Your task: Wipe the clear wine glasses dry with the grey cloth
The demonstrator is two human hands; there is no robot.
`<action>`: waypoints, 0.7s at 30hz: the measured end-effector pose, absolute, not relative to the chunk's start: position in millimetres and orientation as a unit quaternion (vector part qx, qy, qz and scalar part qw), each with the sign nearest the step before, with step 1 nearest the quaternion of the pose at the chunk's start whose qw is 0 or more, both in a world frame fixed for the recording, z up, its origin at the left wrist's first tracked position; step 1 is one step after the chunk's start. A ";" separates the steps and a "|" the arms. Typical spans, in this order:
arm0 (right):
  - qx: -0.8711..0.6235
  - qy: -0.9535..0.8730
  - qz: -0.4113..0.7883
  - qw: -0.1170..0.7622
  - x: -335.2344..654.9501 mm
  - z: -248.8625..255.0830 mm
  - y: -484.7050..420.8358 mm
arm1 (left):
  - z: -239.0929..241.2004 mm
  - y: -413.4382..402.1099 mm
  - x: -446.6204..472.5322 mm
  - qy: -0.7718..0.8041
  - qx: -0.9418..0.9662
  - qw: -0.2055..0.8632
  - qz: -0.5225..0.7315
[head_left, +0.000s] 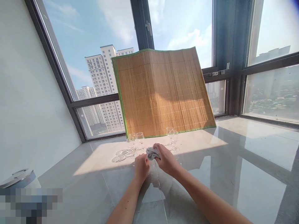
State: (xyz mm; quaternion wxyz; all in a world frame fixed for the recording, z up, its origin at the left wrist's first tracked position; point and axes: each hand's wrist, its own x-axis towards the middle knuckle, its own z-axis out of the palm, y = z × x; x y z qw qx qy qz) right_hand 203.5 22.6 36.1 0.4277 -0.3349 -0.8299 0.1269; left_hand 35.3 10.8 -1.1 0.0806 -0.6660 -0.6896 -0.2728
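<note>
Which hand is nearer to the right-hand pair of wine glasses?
Right. The right hand, holding a cloth, is just in front of those wine glasses and a little to their left; the left hand is farther off to the left.

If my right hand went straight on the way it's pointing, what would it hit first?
Beyond the cloth in your right hand, probably the rightmost glass of the left group, though depth is unclear in this single view.

Left forearm (127, 199) and right forearm (201, 191) bare, converging; left hand (141, 165) curled (grip partly hidden), right hand (167, 159) pinching, just beside it.
</note>
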 end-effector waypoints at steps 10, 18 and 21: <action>-0.452 -0.758 0.108 0.457 220.9 36.2 47.4 | 3.1 5.6 39.3 -0.646 -0.687 0.075 -0.325; -0.549 -0.692 0.106 0.456 231.4 23.9 67.1 | 3.1 10.3 35.6 -0.628 -0.654 0.032 -0.420; -0.531 -0.689 0.160 0.467 228.9 20.4 70.1 | 2.1 12.3 32.6 -0.624 -0.628 0.017 -0.464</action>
